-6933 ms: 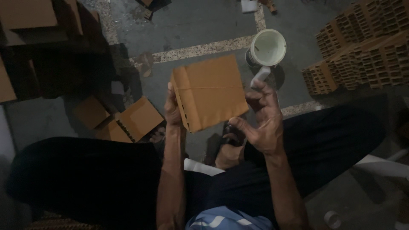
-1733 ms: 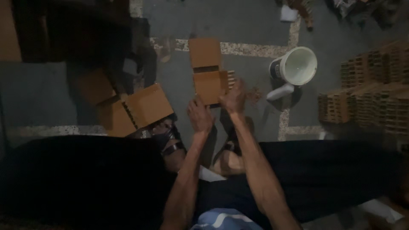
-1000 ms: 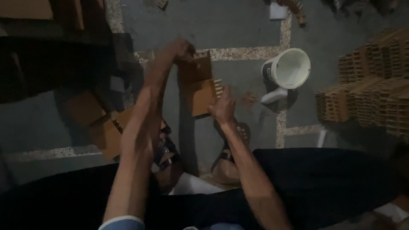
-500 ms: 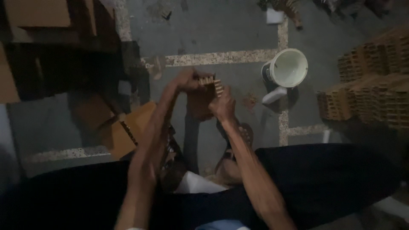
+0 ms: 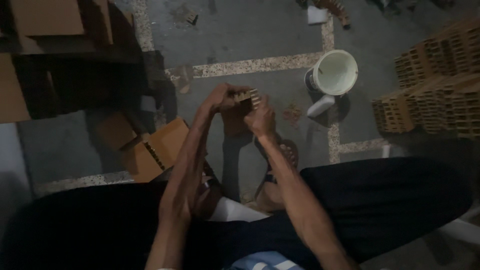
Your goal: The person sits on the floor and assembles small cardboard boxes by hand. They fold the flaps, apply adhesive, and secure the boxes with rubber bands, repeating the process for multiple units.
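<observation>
On the far left, flat brown cardboard pieces [image 5: 47,17] lie on a dark stack, smooth and dull in the low light. A little nearer, just left of your forearm, two more cardboard boxes [image 5: 150,150] rest on the grey floor [image 5: 240,30], one with an open edge that shows a row of small ribs.

At the middle, your left hand [image 5: 222,97] is closed over the top left of a small cardboard box [image 5: 240,112], fingers curled around its upper edge. Your right hand [image 5: 260,119] grips the same box from the right side, thumb and fingers pressed on it. So both hands hold the box, above the floor and in front of your knees. At its top edge a row of thin ribbed pieces [image 5: 252,96] stands out; what they are I cannot tell, the picture is too dark.

To handle it well, I think you should keep both grips firm but not crushing, because thin cardboard bends easily, and keep the box level so the ribbed pieces do not slide out. More light on it would help.

Under your hands a sandalled foot [image 5: 280,155] rests on the floor. To the right stands a white round bucket [image 5: 334,72], smooth plastic, with a white bottle [image 5: 320,106] lying just beside it. On the far right, stacks of reddish hollow bricks [image 5: 435,85] show rough, gridded faces.
</observation>
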